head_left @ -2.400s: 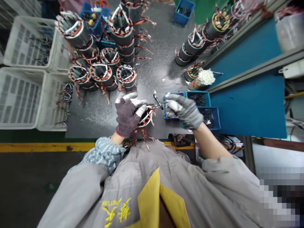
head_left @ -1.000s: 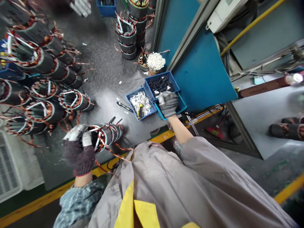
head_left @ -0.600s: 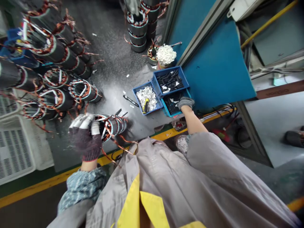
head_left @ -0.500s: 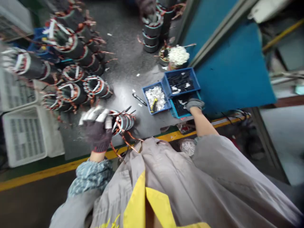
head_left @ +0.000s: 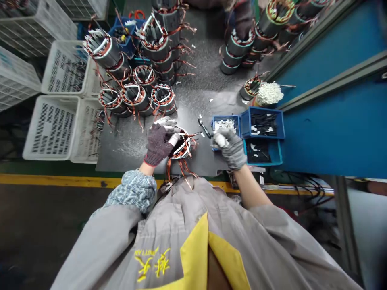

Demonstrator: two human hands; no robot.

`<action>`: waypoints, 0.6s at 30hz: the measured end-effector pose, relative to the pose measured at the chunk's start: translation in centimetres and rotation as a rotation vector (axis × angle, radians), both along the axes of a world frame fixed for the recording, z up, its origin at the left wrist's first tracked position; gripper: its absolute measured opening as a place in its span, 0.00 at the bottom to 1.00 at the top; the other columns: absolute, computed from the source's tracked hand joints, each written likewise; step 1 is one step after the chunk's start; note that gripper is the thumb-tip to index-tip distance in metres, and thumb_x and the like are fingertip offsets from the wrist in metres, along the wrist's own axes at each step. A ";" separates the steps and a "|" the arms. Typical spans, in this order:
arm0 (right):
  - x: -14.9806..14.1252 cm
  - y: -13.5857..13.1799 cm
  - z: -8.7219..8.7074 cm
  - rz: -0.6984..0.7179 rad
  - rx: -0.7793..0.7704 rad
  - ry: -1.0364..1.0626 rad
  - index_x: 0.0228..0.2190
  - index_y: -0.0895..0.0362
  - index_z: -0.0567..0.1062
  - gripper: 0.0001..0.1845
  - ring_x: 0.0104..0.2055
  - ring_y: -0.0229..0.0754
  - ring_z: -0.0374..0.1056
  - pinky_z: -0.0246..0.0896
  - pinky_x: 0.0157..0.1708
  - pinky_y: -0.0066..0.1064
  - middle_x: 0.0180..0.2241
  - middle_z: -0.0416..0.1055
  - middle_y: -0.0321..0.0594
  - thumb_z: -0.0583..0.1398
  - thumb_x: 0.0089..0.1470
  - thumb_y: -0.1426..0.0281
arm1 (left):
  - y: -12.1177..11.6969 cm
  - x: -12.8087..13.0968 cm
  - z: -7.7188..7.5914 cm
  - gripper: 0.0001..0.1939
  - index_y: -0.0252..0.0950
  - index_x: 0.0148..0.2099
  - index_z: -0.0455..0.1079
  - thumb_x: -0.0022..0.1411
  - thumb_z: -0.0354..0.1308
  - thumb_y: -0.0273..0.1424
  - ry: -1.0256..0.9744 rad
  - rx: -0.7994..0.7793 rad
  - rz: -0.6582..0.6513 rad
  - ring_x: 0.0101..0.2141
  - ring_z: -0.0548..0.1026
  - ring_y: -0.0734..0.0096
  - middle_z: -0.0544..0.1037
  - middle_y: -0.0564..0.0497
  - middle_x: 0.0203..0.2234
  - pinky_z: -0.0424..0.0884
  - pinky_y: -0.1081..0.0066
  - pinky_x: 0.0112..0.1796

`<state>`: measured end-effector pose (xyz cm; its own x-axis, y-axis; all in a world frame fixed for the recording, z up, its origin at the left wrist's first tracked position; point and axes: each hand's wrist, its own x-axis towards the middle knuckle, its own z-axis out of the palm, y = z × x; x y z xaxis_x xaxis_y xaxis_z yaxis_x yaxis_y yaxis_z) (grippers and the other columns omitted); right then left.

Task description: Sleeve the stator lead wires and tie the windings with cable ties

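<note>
At the far left, white perforated plastic crates (head_left: 57, 129) stand together beside the dark, speckled desk (head_left: 127, 151), their open lattice walls light and easily stacked. Along the desk's left side, wound stators (head_left: 133, 96) sit in close groups and taller stacks, with grey laminated steel cores, white slot pieces and loose copper leads; stacking seems to save room on the desk. The left hand (head_left: 157, 144), in a dark knit glove with pale fingertips, has its grip closed around the rim of a single stator (head_left: 181, 147). That stator sits near the desk's front edge, close to the body, with its open bore facing up and copper leads (head_left: 178, 172) hanging over the edge, which appears to keep the wound end exposed. The right hand (head_left: 229, 148), in a grey glove, has its fingers bunched just beside the stator, but whether its grip holds anything small cannot be told. Just right of it lie a slim black-handled tool (head_left: 204, 128) and a shallow blue tray (head_left: 225, 125) of white scraps. Further right are a blue tray of black sleeving (head_left: 263, 123), a teal tray (head_left: 261, 152) below it, and a fluffy white bundle (head_left: 269, 93) against the blue panel (head_left: 335, 68).
</note>
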<state>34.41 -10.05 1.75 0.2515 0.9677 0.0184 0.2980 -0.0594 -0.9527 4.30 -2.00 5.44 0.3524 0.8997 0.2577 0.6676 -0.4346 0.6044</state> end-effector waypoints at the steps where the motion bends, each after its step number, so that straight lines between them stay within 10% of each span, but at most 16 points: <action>1: -1.2 0.6 0.5 0.007 0.004 0.023 0.47 0.50 0.86 0.23 0.37 0.49 0.84 0.87 0.40 0.44 0.40 0.88 0.42 0.66 0.68 0.45 | 0.1 0.1 -0.1 0.09 0.45 0.53 0.84 0.75 0.66 0.35 -0.012 0.007 0.005 0.69 0.80 0.46 0.87 0.44 0.62 0.74 0.40 0.75; 6: -2.0 2.3 2.5 0.079 0.023 -0.124 0.44 0.49 0.88 0.16 0.50 0.55 0.85 0.84 0.60 0.53 0.45 0.90 0.45 0.70 0.66 0.52 | 0.6 0.5 -0.3 0.09 0.46 0.52 0.86 0.73 0.68 0.37 -0.048 0.017 0.015 0.68 0.81 0.45 0.88 0.44 0.61 0.74 0.40 0.75; 18: -4.6 5.7 3.1 0.448 -0.039 -0.073 0.47 0.50 0.87 0.20 0.54 0.55 0.83 0.83 0.64 0.53 0.48 0.88 0.47 0.67 0.71 0.48 | 1.0 0.5 0.3 0.08 0.44 0.51 0.87 0.73 0.70 0.35 -0.046 -0.087 -0.064 0.69 0.79 0.46 0.88 0.45 0.61 0.72 0.43 0.74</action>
<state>29.83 -4.31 4.89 -0.1931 0.9810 -0.0182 0.3684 0.0553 -0.9280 4.81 -0.98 5.76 0.3993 0.8954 0.1971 0.6108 -0.4202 0.6711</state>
